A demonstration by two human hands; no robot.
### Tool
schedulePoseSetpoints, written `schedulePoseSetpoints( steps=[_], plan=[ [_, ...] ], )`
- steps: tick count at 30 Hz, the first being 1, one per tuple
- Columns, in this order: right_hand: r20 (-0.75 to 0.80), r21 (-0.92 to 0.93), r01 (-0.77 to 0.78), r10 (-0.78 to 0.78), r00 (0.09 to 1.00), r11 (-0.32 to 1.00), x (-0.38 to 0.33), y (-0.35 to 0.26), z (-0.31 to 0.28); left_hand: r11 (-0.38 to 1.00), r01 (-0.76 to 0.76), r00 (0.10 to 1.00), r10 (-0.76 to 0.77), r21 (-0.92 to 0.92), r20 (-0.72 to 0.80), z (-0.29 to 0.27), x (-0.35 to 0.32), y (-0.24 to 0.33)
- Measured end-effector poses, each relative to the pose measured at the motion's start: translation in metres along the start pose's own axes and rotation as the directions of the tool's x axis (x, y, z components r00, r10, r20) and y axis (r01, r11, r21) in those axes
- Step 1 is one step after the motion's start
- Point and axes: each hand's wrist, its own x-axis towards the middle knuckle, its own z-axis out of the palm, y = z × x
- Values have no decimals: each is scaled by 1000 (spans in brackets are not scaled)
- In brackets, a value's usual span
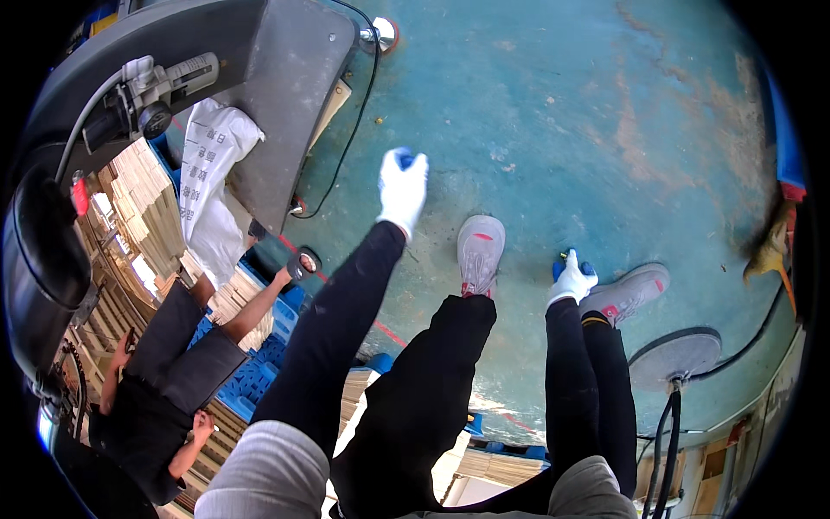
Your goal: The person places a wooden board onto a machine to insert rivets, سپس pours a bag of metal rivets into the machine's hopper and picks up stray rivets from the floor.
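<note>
Left hand point(403, 192) and right hand point(573, 281), white-gloved, are hanging half-curled over the teal floor point(553, 147); any grip isn't showing clearly, nor is anything finished.

Bright, soft light on the floor point(527, 130) (outer edges visibly bowed).

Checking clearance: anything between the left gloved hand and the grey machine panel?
Yes, in this view: a thin black cable curves through the gap between the left gloved hand and the grey machine panel; a tan board peeks past the panel's edge. Cable height can't be judged.
</note>
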Motion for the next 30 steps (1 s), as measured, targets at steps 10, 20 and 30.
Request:
schedulePoseSetpoints(
  steps=[10, 20, 30],
  plan=[
    [167, 169, 104, -132, 977, 980, 27, 14, -19, 990, 77, 933, -30, 118, -359, 29, 88, -26],
    [115, 86, 108, -117, 986, 990, -10, -6, 10, 997, 16, 999, -14, -72, 29, 31, 47, 9],
    [61, 267, 211, -235, 970, 940, 24, -86, -35, 962, 198, 695, -2, -189, 719, 61, -223, 217]
  ],
)
